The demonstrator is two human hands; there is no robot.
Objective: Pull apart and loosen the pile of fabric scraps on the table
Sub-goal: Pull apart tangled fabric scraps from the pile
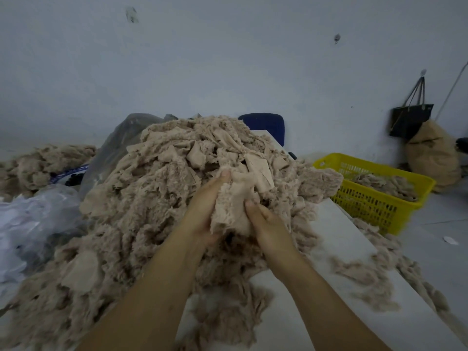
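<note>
A big heap of beige, fuzzy fabric scraps (152, 198) covers most of the white table (342, 236). Both my hands are in its right-hand slope, holding one clump of scraps (233, 206) between them. My left hand (205, 206) grips the clump from the left, thumb up along its top edge. My right hand (268, 221) grips it from the right, with the fingers buried in the fabric. Loose tufts (362, 272) lie scattered on the table to the right.
A yellow plastic basket (374, 203) holding some scraps stands past the table's right edge. Clear plastic bags (38, 219) lie at the left, with another scrap pile (33, 165) behind. A dark bag (410, 120) hangs on the wall above a stuffed sack (430, 158).
</note>
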